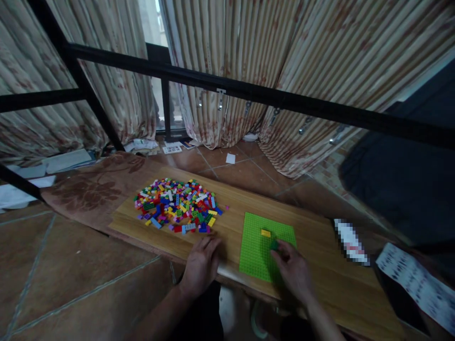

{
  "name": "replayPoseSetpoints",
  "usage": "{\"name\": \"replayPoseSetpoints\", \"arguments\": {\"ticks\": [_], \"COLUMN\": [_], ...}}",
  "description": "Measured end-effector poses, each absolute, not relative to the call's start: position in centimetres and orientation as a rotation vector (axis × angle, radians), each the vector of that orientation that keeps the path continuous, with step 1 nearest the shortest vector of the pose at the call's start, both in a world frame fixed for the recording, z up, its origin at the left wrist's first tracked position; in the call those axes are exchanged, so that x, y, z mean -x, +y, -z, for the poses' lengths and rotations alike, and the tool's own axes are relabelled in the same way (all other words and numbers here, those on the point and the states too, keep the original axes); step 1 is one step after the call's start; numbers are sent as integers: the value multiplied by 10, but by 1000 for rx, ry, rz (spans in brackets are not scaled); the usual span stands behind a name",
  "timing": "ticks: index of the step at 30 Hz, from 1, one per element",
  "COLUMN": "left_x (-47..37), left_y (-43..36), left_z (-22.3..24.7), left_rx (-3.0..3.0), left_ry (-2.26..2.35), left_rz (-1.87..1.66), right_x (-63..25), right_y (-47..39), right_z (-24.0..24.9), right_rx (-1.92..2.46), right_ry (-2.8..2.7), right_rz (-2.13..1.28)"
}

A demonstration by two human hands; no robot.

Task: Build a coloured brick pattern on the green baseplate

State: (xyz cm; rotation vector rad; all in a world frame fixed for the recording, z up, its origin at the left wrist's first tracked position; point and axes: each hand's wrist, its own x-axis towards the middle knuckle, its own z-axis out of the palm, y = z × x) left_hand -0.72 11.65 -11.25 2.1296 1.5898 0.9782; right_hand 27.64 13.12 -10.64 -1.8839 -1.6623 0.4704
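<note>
A lime-green baseplate (254,253) lies on the wooden board, with one yellow brick (265,233) on it. My right hand (292,267) is over the plate's right part and pinches a dark green brick (274,245) between thumb and fingers, just below and right of the yellow one. Whether the green brick touches the plate I cannot tell. My left hand (203,259) rests at the board's front edge, left of the plate, its fingers curled in; what they hold, if anything, is hidden. Beyond it lies a heap of many-coloured bricks (177,203).
The wooden board (320,246) spans the view. Black metal bars (241,90) run across behind it, before striped curtains (227,42). A blurred white item (351,240) lies at the board's right, near a printed sheet (415,284). One small pink brick (227,207) sits apart from the heap.
</note>
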Motion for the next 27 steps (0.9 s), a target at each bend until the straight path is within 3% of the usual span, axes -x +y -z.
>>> {"name": "replayPoseSetpoints", "arguments": {"ticks": [6, 12, 19, 27], "left_x": [-35, -58, -59, -84], "left_y": [132, 148, 143, 161], "left_z": [105, 97, 103, 90], "left_rx": [-2161, -2210, -2176, -2273], "left_ry": [1459, 1422, 1460, 1406], "left_rz": [-919, -840, -798, -777], "right_x": [-329, -332, -322, -317], "right_y": [146, 153, 159, 177], "right_z": [103, 93, 99, 95], "right_rx": [1900, 1694, 1914, 1763], "right_ry": [-1815, -2030, -1974, -2058], "right_rz": [-416, -540, -322, -370]}}
